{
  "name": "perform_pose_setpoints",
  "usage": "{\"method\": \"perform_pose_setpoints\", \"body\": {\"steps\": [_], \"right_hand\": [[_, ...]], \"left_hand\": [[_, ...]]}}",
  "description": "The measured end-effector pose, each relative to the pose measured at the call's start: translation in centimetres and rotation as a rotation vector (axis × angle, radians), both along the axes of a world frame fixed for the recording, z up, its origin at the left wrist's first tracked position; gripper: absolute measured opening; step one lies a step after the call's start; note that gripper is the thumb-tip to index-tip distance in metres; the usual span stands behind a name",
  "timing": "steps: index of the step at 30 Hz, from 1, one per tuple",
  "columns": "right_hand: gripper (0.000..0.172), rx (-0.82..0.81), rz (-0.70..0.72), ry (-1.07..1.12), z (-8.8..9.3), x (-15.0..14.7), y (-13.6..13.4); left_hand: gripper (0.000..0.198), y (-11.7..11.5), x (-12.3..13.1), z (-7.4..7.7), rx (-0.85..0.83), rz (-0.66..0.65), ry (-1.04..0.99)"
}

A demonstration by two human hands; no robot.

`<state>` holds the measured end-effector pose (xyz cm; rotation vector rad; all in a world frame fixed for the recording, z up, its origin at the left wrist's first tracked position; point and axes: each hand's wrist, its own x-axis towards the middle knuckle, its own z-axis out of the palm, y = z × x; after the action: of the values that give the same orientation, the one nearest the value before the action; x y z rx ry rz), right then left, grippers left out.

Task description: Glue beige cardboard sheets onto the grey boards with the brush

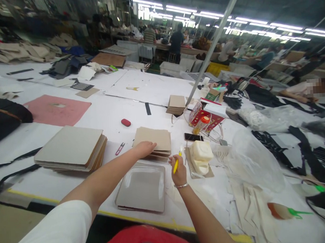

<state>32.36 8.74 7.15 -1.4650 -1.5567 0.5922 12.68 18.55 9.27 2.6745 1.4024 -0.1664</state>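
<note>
A stack of brown cardboard pieces (152,136) lies in the middle of the white table. My left hand (145,149) rests on the near part of this stack, its fingers together over the top sheet; whether they pinch anything is hidden. Just right of the stack, my right hand (178,170) is closed around a yellow pen-like tool (177,163), which points up. Nearer to me lies a stack of grey boards (141,188) with rounded corners and a shiny top. A larger stack of grey boards (70,145) stands to the left. Pink-handled snips (120,149) lie between the stacks.
Right of my right hand are a whitish container (201,152) on a board, a black phone (193,137) and a red box (209,118). A small red case (126,122) lies farther back. A metal pole (215,41) rises behind. A glue bottle (279,211) lies at right.
</note>
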Motion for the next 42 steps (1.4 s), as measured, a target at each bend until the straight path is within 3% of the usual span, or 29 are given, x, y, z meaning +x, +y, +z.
{"method": "perform_pose_setpoints", "body": {"steps": [5,7,11,13,15,19,22,26,28,31,33,36,42], "right_hand": [[0.027,0.017,0.027,-0.308,-1.5,-1.7,3.2],[0.027,-0.044,0.053,-0.43,-1.8,-2.1,4.1],[0.025,-0.099,0.046,-0.465,-0.9,-2.7,4.1],[0.026,-0.092,0.047,-0.358,-0.1,-3.3,3.4],[0.027,-0.073,0.056,-0.222,0.6,-4.0,2.3],[0.028,-0.022,0.032,-0.057,0.8,-4.5,-0.3],[0.029,-0.031,-0.011,-0.033,-0.2,-3.3,-2.7],[0.027,-0.141,0.014,-0.109,-2.4,-0.3,-6.1],[0.025,-0.217,0.054,-0.191,-3.7,1.1,-7.6],[0.025,-0.294,0.087,-0.292,-5.5,2.1,-9.0],[0.027,-0.31,0.092,-0.323,-6.4,2.0,-9.3],[0.029,-0.304,0.065,-0.341,-7.3,0.9,-9.0],[0.03,-0.31,0.059,-0.355,-8.1,-1.0,-7.3]], "left_hand": [[0.028,-1.3,-1.5,1.2,0.159,0.114,-0.164],[0.027,-2.1,-3.1,2.2,0.278,0.296,-0.331],[0.02,-4.7,-6.5,3.7,0.411,0.825,-0.882],[0.025,-7.0,-6.9,3.4,0.299,0.983,-1.256],[0.034,-9.9,-6.1,2.6,0.088,1.027,-1.581],[0.039,-15.7,-3.0,0.6,-0.343,1.034,-1.842],[0.039,-18.4,-2.2,-0.8,-0.54,1.057,-1.874],[0.035,-19.9,-4.6,-3.4,-0.581,1.204,-1.796],[0.032,-20.5,-6.2,-5.1,-0.603,1.242,-1.609],[0.03,-21.5,-7.9,-7.3,-0.612,1.15,-1.209],[0.031,-22.0,-8.6,-8.3,-0.511,1.052,-1.007],[0.032,-22.3,-9.3,-9.5,-0.356,0.983,-0.859],[0.034,-21.8,-10.4,-10.8,-0.327,1.028,-0.775]]}}
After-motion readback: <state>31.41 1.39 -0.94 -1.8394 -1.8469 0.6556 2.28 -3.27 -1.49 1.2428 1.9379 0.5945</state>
